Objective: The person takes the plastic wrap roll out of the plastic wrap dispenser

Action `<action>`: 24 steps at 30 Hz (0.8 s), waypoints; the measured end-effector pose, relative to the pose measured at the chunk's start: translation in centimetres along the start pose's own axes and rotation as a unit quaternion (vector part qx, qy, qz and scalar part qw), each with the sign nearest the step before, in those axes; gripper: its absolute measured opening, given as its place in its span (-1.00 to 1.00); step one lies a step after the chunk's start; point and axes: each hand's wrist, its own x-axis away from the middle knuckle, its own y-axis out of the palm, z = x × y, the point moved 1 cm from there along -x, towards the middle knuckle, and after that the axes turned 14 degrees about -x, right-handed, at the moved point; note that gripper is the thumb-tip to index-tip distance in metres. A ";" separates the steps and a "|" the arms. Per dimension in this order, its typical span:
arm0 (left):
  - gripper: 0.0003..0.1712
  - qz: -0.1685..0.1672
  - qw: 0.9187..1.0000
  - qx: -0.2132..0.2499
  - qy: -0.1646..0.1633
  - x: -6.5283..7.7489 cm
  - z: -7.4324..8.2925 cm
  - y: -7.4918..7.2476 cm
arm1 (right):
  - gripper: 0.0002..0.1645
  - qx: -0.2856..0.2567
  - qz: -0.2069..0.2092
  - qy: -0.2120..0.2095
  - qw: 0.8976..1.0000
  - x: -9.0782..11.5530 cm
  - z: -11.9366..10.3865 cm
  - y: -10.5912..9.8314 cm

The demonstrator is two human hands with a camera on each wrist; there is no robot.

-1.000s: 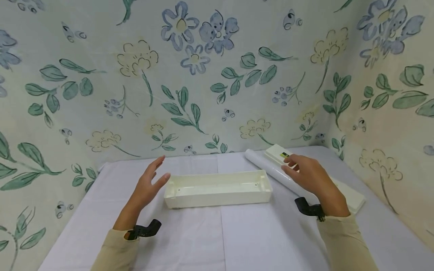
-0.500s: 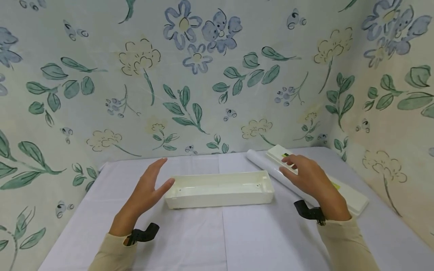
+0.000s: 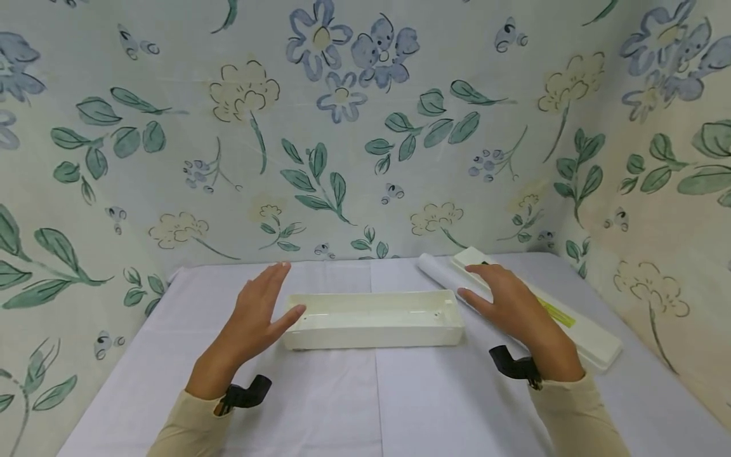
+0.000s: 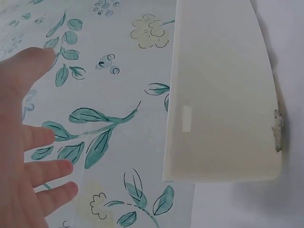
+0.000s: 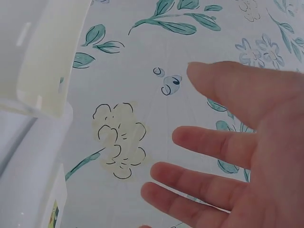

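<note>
A long, shallow cream plastic box (image 3: 374,338), its top uncovered, lies crosswise on the table. My left hand (image 3: 251,317) hovers at its left end, fingers extended and holding nothing. In the left wrist view the end of the box (image 4: 223,118) appears apart from the fingers (image 4: 52,171), with a greyish mark at one edge. My right hand (image 3: 516,311) is raised right of the box, fingers spread and grasping nothing. Behind and below it lie a white roll (image 3: 440,270) and a long white carton (image 3: 591,333) with a yellow-green label. The right hand partly hides both.
A white cloth (image 3: 320,400) with fold lines covers the table. Floral fabric (image 3: 342,158) hangs behind and along both sides. Each wrist carries a black camera mount, such as the left one (image 3: 248,392).
Both hands keep their spread, with the left thumb now overlapping the box's left end. The right hand has shifted slightly left, uncovering more of the carton's label. The head view has moved a little.
</note>
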 end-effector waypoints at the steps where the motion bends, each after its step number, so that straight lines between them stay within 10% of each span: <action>1: -0.05 -0.006 1.000 -0.004 -0.001 0.0 0.1 0.0 | -0.20 0.004 -0.002 -0.001 1.000 0.0 -0.1 0.1; 24: -0.02 -0.080 0.995 -0.051 -0.017 0.6 2.0 -0.2 | 0.04 0.039 -0.007 -0.030 0.999 0.2 -1.5 2.2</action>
